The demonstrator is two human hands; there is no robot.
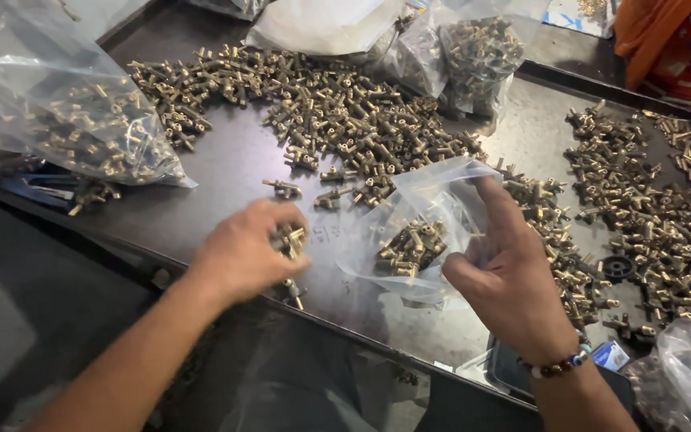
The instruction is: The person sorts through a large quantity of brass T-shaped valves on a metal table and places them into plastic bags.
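**Bagging of brass fittings: partly filled, bulk still loose**

The clear plastic bag [429, 220] lies on the dark metal tray [237, 172] and holds only a small cluster of brass fittings [409, 246]; the large loose pile [345, 120] above it and another spread [649, 208] at the right remain unbagged; filled bags [57, 120] sit at the left edge. The left hand [241, 256] is palm down, fingers curled shut around a handful of fittings [291, 240] just left of the bag; the right hand [509, 272] pinches the bag's mouth, index finger raised, holding it open.
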